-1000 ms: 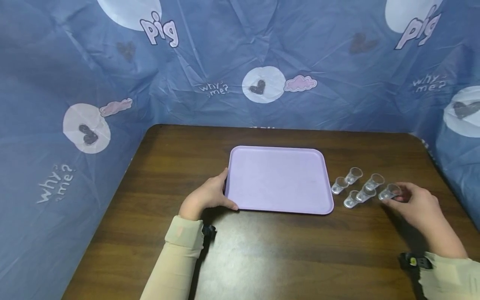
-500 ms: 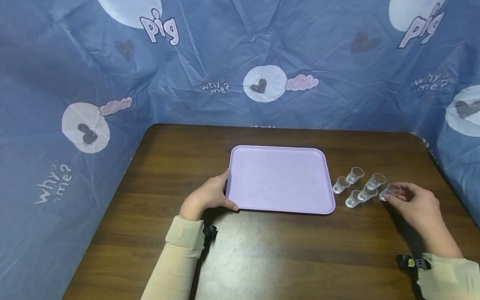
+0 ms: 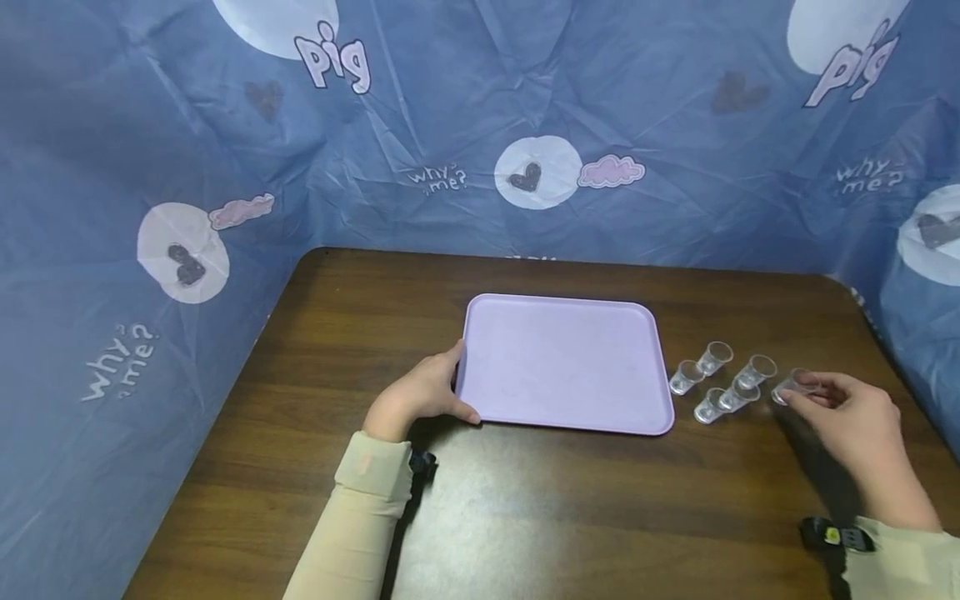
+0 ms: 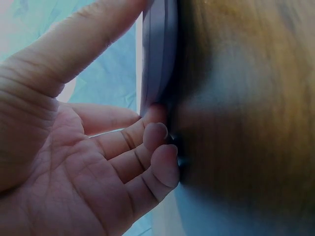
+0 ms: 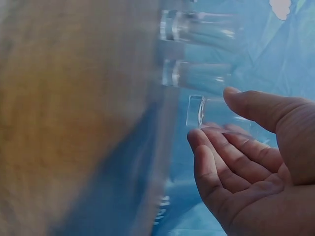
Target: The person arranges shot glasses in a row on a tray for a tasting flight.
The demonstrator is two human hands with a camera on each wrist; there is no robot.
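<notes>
On the table lies a lilac rectangular tray (image 3: 566, 362) with a low rim. My left hand (image 3: 423, 387) holds its near-left corner, thumb along the front edge and index finger on the left side. In the left wrist view the tray's edge (image 4: 158, 54) runs between thumb and fingertips. At the right, my right hand (image 3: 855, 412) pinches a small clear shot glass (image 3: 787, 387) between thumb and fingers. The right wrist view shows this glass (image 5: 195, 112) upright on its thick base; whether it touches the table is unclear. Several matching glasses (image 3: 757, 371) stand close together just left of it.
The brown wooden table (image 3: 525, 508) carries the tray in its middle. Blue patterned cloth (image 3: 465, 108) hangs behind the table and along both sides. The nearest glass (image 3: 686, 377) stands close to the tray's right edge.
The right hand and its glass have shifted slightly right, away from the other glasses. The left hand and the tray hold their places; the head view has tilted a little.
</notes>
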